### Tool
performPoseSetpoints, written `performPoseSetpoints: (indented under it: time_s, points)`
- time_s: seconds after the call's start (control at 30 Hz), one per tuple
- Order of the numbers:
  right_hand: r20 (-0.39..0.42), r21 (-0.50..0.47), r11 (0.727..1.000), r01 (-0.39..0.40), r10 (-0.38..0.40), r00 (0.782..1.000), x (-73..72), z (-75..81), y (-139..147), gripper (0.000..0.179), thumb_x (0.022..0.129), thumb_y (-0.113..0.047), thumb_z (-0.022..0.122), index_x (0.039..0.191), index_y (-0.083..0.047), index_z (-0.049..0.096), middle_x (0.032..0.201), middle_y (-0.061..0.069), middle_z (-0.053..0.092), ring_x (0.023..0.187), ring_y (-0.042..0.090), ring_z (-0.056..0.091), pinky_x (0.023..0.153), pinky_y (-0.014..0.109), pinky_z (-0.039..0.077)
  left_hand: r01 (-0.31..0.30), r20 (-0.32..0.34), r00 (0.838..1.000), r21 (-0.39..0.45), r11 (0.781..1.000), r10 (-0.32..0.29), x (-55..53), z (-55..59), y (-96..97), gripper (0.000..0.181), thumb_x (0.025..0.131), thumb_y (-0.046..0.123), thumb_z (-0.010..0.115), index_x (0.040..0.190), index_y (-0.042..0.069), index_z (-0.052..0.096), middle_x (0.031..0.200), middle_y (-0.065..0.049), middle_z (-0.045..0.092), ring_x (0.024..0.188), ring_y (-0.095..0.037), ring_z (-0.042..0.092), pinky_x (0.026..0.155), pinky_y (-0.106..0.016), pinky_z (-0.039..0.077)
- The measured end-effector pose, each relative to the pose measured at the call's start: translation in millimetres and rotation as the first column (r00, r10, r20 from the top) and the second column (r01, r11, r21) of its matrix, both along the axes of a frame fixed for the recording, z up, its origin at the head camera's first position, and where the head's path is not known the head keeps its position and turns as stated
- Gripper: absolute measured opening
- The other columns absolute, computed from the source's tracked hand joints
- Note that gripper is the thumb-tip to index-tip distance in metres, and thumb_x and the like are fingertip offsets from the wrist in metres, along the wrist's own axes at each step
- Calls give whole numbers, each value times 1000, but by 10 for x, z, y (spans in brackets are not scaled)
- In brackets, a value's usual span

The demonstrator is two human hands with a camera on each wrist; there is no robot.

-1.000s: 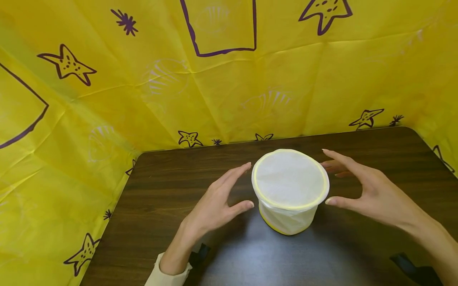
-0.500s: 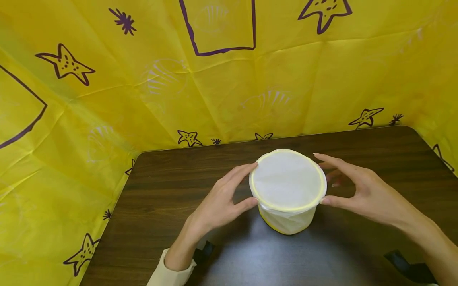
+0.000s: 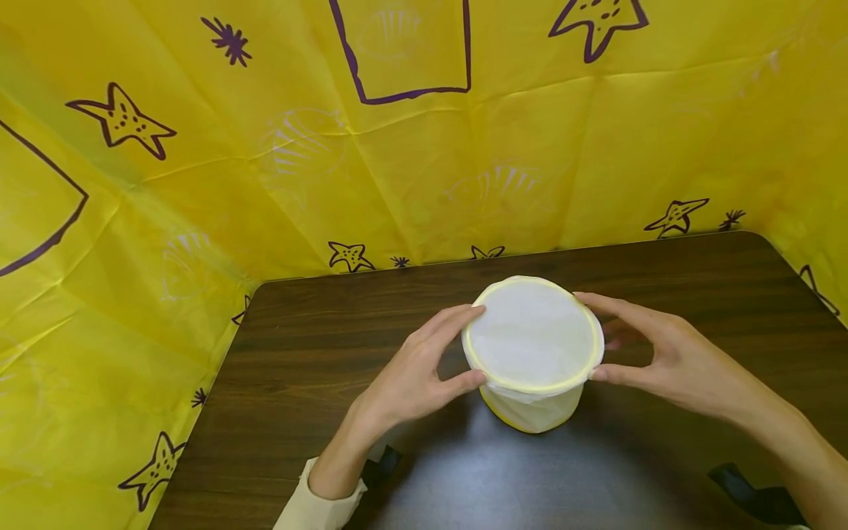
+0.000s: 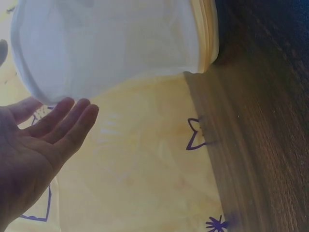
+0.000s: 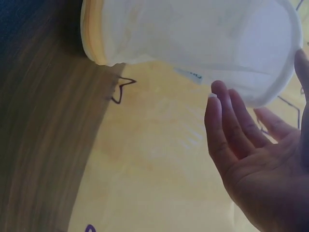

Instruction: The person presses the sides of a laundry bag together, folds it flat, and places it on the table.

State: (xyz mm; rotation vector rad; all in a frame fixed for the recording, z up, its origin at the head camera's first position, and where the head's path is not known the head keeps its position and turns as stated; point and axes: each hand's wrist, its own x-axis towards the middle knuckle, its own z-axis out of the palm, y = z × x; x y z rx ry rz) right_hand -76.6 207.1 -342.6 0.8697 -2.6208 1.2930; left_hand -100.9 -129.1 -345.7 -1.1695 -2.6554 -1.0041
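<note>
A white round fabric container [image 3: 533,335] with yellow edging stands upright on the dark wooden table [image 3: 318,368]. In the head view my left hand [image 3: 424,361] rests its index fingertip and thumb on the left of the top rim. My right hand [image 3: 676,353] touches the opposite side of the rim the same way. Both wrist views show the fabric wall [image 4: 111,43] and the relaxed, spread fingers of the left hand [image 4: 43,140] and right hand [image 5: 256,154] at the rim. The container's inside is hidden.
Yellow cloth [image 3: 411,169] with purple starfish drawings hangs behind the table and at both sides. A small printed label [image 5: 190,75] shows by the container's wall in the right wrist view. Dark straps [image 3: 755,493] lie near both wrists.
Both hands have moved inward from either side until their fingertips meet the container's rim. The container has shifted slightly left at the top; its base stays on the table.
</note>
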Motion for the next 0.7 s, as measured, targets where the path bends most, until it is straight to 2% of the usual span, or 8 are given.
performPoseSetpoints:
  time_s: [0.2,0.5,0.7]
  points:
    - [-9,1,1000,-12,12,1000,-5,-40,-3,90,70,-16,91,148,-22,47,135,-11,59,92,6,66,77,19,53,6,31,999,8,1000,-7,-1,-25,30,80,87,41,75,154,21,36,152,2,41,138,-16,41,111,-40,37]
    - [-23,22,999,39,-38,999,2,-104,-23,99,66,-19,93,152,-19,43,124,-5,65,91,4,65,78,18,51,-21,126,992,1,1000,21,-20,-56,60,95,83,40,80,158,22,25,155,7,37,134,-12,43,107,-39,42]
    - [3,6,1000,24,-24,1000,-14,-140,-35,98,67,-18,92,152,-17,43,123,-4,64,90,5,65,77,19,51,-21,156,988,-5,1000,22,-45,-72,59,100,81,42,81,159,24,22,158,8,33,140,-13,37,112,-43,36]
